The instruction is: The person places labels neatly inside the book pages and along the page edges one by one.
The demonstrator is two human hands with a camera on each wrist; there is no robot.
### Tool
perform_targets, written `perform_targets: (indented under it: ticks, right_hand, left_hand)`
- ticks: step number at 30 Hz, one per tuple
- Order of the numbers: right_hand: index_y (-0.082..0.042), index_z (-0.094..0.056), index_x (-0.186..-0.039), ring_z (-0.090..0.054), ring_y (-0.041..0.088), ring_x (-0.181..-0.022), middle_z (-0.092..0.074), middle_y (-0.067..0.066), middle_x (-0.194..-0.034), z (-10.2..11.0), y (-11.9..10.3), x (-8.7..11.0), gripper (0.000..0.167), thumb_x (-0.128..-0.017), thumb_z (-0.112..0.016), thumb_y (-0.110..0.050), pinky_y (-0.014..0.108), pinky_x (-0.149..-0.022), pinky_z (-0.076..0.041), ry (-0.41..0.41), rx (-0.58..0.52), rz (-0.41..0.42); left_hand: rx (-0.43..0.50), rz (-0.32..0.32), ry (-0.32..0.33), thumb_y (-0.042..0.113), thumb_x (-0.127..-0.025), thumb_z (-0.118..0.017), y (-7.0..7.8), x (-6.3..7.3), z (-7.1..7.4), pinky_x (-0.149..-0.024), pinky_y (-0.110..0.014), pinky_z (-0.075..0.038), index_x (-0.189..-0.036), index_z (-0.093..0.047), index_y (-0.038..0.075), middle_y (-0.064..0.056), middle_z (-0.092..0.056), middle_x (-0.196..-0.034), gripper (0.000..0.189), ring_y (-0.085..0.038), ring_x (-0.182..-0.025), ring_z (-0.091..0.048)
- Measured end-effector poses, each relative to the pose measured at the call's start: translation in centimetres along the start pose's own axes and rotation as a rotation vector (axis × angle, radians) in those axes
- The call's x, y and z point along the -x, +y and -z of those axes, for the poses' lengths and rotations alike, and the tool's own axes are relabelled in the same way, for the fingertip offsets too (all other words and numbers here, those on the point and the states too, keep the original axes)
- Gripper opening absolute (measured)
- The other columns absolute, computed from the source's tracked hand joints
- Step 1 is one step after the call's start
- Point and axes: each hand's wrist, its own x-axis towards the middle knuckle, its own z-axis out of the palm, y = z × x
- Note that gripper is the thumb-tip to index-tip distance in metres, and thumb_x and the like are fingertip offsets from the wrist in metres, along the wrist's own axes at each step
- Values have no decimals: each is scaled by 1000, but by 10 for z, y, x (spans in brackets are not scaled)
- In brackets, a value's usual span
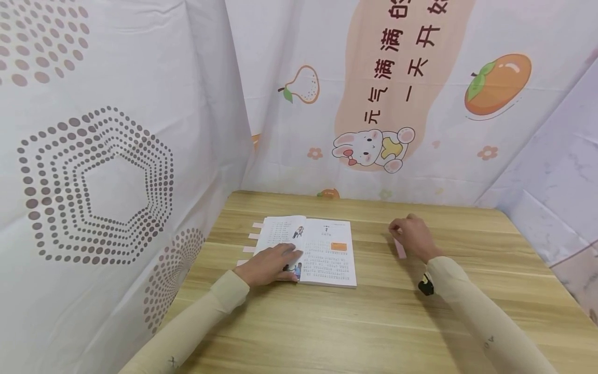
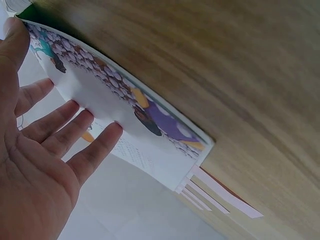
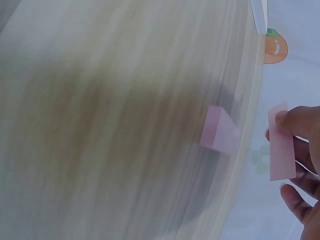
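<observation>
An open book (image 1: 327, 265) with printed text and small pictures lies on the wooden table. My left hand (image 1: 271, 264) rests on its left page, fingers spread and fairly straight; the left wrist view shows the fingertips (image 2: 115, 127) touching the paper. Several pale pink sticky tabs (image 2: 227, 192) stick out from the book's outer edge. To the right of the book, my right hand (image 1: 413, 236) is raised over the table. Between thumb and fingers it pinches a pink sticky note (image 3: 282, 150). A small pink sticky-note pad (image 3: 220, 131) sits on the table near that hand.
The wooden table (image 1: 374, 322) reaches back to a printed cloth (image 1: 280, 156) with fruit, a rabbit and lettering. Another patterned cloth (image 1: 117, 197) hangs along the left side. On the right wrist is a black band (image 1: 425, 285).
</observation>
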Motion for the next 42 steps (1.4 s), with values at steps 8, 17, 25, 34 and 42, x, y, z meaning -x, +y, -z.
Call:
perform_targets:
  ticks: [8, 17, 25, 34, 42]
  right_hand:
    - [-4, -80, -98, -54, 24, -75, -78, 6, -91, -3, -7, -7, 7, -92, -77, -6, 42, -68, -46, -6, -9, 7]
    - [-6, -80, -97, -53, 21, -75, -78, 4, -92, -8, -16, -16, 6, -92, -78, -9, 38, -66, -45, -8, -17, 18]
    - [-6, -81, -93, -54, 22, -73, -78, 8, -92, -12, -27, -25, 5, -91, -79, -10, 39, -65, -47, 0, 1, 40]
    - [-4, -80, -92, -57, 25, -76, -78, 8, -92, -16, -38, -35, 5, -88, -81, -6, 40, -68, -47, 12, 6, 71]
    - [-5, -80, -92, -55, 25, -78, -78, 8, -93, -20, -47, -42, 4, -89, -80, -8, 40, -70, -46, 12, 14, 74]
  left_hand:
    - [3, 4, 9, 55, -96, -62, 1, 0, 1, -102, -44, -50, -151, -50, 8, -16, -54, -145, 73, -30, -134, -52]
    - [6, 11, 0, 56, -96, -61, 2, -1, 1, -101, -44, -50, -151, -50, 9, -16, -53, -146, 73, -30, -134, -52]
    - [-3, 4, 2, 57, -97, -60, 3, -1, 2, -98, -44, -52, -150, -51, 9, -15, -54, -144, 72, -29, -132, -53]
    - [-5, 15, -2, 56, -96, -62, 3, -1, 2, -98, -44, -52, -150, -51, 10, -15, -54, -144, 72, -29, -131, -53]
    - [6, 25, -5, 56, -96, -62, 5, 0, 3, -100, -45, -51, -150, -51, 9, -15, -54, -145, 72, -29, -132, -53]
